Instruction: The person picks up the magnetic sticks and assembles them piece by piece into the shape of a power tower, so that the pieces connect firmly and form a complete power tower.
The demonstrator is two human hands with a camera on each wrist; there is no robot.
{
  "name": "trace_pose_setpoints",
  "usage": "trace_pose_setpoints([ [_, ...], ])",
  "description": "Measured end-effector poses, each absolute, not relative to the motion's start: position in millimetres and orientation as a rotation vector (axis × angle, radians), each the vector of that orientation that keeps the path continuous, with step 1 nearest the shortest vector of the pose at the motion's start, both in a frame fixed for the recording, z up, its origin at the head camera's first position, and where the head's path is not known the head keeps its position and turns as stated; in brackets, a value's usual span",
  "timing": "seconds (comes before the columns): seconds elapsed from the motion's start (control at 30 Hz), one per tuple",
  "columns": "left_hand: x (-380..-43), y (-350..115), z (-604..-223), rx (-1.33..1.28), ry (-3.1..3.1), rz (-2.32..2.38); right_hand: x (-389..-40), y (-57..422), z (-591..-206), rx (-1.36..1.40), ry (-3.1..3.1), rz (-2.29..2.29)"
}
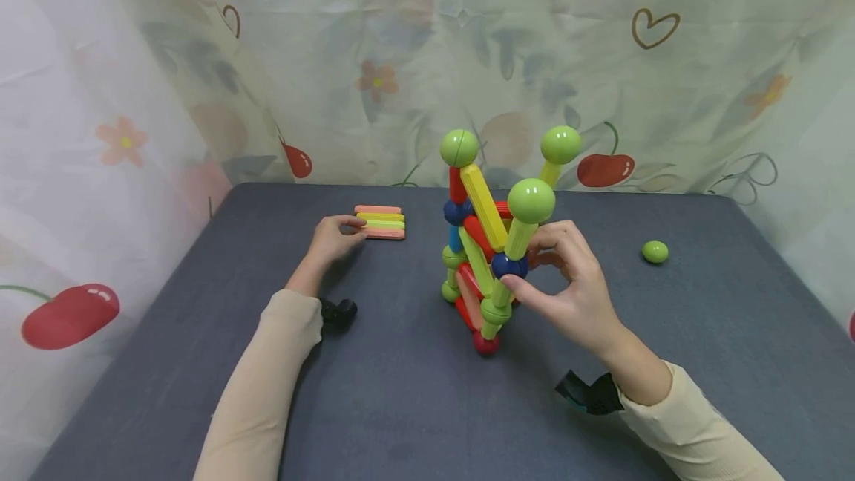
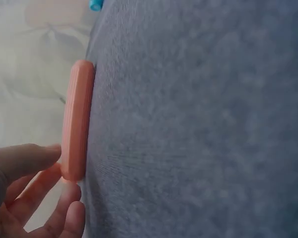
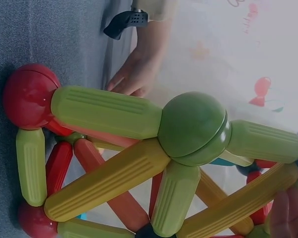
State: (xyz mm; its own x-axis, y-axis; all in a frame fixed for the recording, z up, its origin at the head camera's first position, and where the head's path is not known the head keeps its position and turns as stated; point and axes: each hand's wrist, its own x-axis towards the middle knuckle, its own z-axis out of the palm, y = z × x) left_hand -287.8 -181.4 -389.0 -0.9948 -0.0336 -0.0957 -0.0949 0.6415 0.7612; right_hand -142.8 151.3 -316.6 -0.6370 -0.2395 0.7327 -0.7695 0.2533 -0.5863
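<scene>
A tall ball-and-stick structure (image 1: pixel 477 243) of green, yellow, red and blue toy pieces stands right of the table's middle. My right hand (image 1: pixel 574 280) holds it near a dark blue ball (image 1: pixel 510 266), thumb on the near side and fingers behind. In the right wrist view, its fingertips (image 3: pixel 288 213) show beside a yellow stick (image 3: pixel 238 201). Farther left, my left hand (image 1: pixel 334 236) reaches the left ends of several sticks (image 1: pixel 384 223) lying in a row. Its thumb and loosely bent fingers are at the end of the nearest pink stick (image 2: pixel 78 119).
A loose green ball (image 1: pixel 655 252) lies on the dark table (image 1: pixel 414 407) to the right. Black wrist straps (image 1: pixel 591 394) hang at both sleeves. Patterned cloth (image 1: pixel 461 58) surrounds the table behind and at the sides. Three green balls top the structure, including one front ball (image 1: pixel 531 200).
</scene>
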Motion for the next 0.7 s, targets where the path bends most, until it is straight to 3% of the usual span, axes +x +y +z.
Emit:
trace_pose_setpoints([
  [0.43, -287, -183, -379, 0.045, 2.733, 1.018, -144, 151, -317, 0.921, -2.028, 1.384],
  [0.7, -277, -149, -342, 0.285, 2.517, 1.514, -144, 151, -318, 0.909, -2.036, 1.393],
])
